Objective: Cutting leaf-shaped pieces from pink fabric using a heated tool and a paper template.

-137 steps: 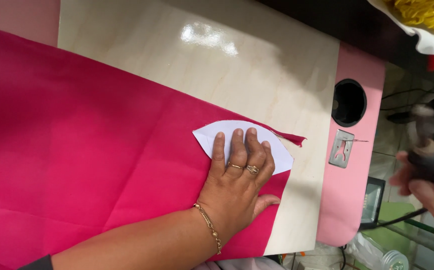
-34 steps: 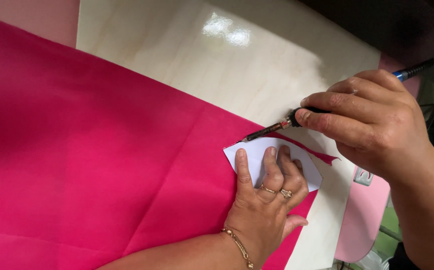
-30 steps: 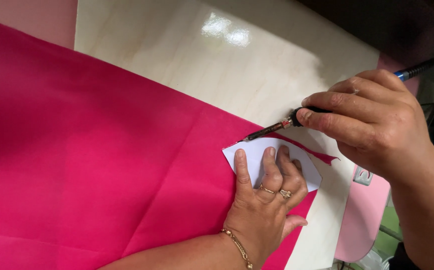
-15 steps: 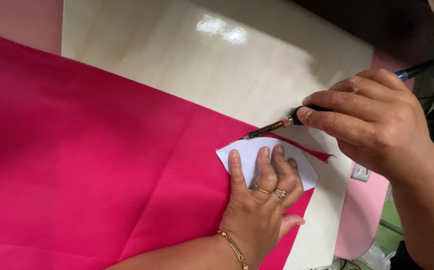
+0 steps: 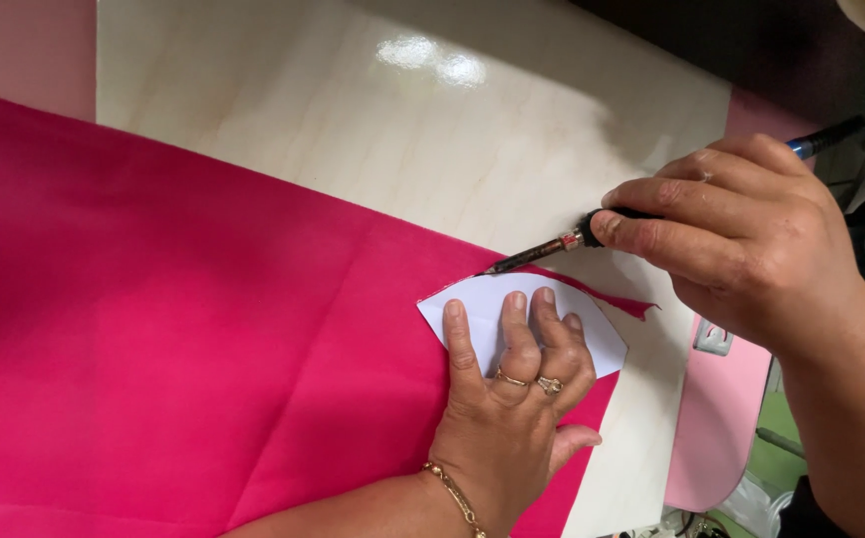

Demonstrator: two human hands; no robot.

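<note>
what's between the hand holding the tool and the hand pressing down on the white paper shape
In the head view, between the right hand and the left hand lie the white paper template, a pink fabric strip and bare table.

No packages, signs or screens show in the head view. The only label-like thing is a small grey metal plate (image 5: 713,337) with red marks, fixed at the right edge of the pale tabletop (image 5: 353,130), just beside the pink panel (image 5: 716,428); it is partly hidden and too small to make out further.
</note>
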